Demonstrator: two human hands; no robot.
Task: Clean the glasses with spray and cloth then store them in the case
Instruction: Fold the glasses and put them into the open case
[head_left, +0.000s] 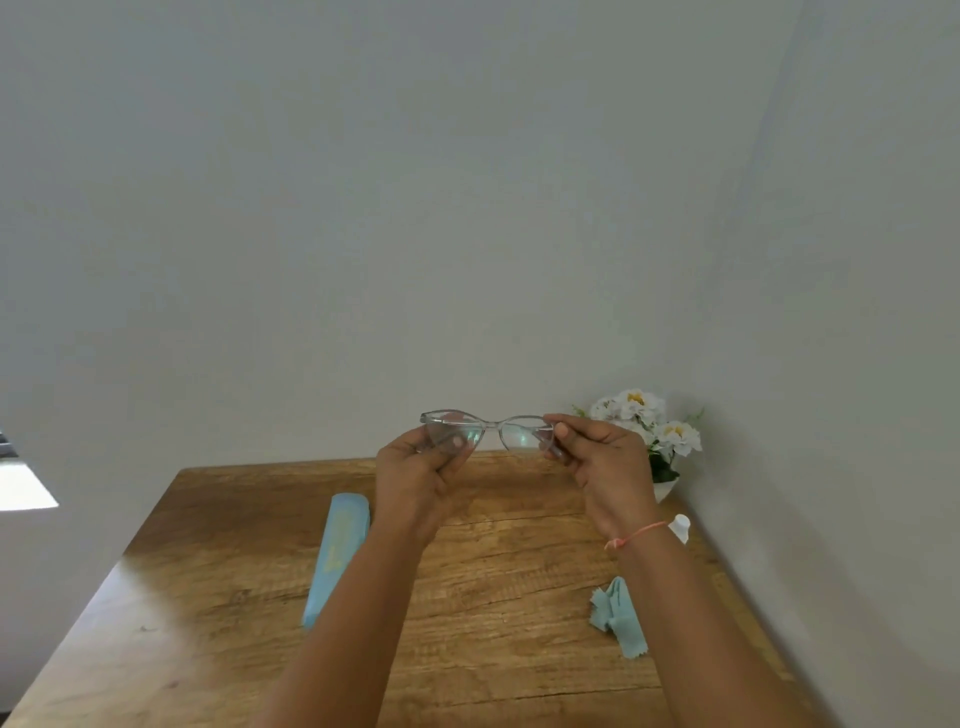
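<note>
Both hands, left hand (415, 470) and right hand (602, 457), gripped the glasses (488, 428) above the surface (467, 597), probably inspecting; next likely needed the closed case (337, 556).

- My wooden worktop (218, 597) has a warm brown grain, with a glossy glare at its 9 o'clock edge.
- A small white pot of white, yellow-centred flowers (647, 423) sits at the worktop's 1 o'clock corner.
- A plain pale wall (415, 208) rises behind at 12 o'clock.
- A thin pink string bracelet (635, 535) circles my wrist.
</note>
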